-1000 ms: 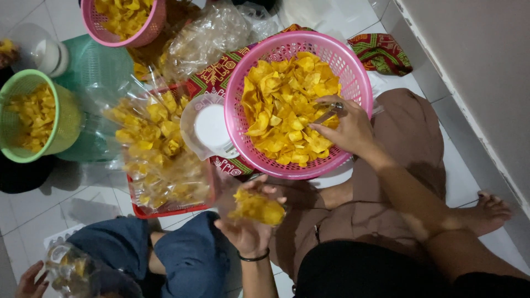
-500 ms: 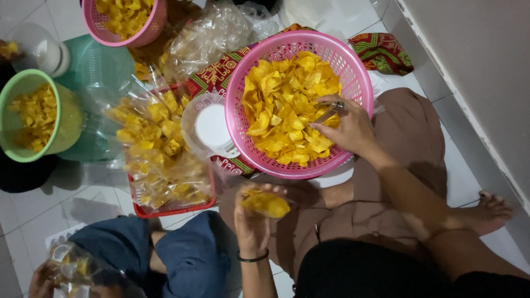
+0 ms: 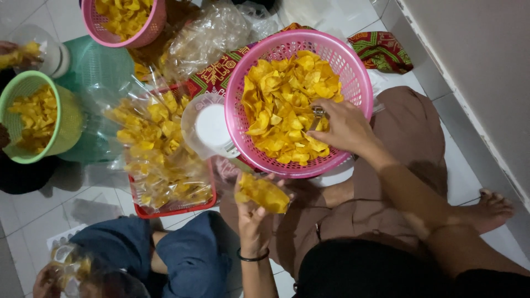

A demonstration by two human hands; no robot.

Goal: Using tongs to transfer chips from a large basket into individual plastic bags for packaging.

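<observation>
A large pink basket [image 3: 353, 66] full of yellow chips [image 3: 281, 99] rests on my lap and the floor. My right hand [image 3: 342, 127] reaches into it, fingers curled among the chips near the right side. My left hand [image 3: 254, 215] is raised just below the basket's near rim and holds a small clear bag of chips [image 3: 264, 192]. A black band circles my left wrist.
A red tray [image 3: 176, 207] piled with filled chip bags lies left of the basket, a white round lid [image 3: 212, 129] beside it. A green basket [image 3: 61, 127] and a second pink basket [image 3: 138, 33] of chips stand at left. Another person's hand [image 3: 47, 278] holds a bag at the lower left.
My left hand has lifted the small bag of chips slightly toward the basket rim. My right hand stays among the chips.
</observation>
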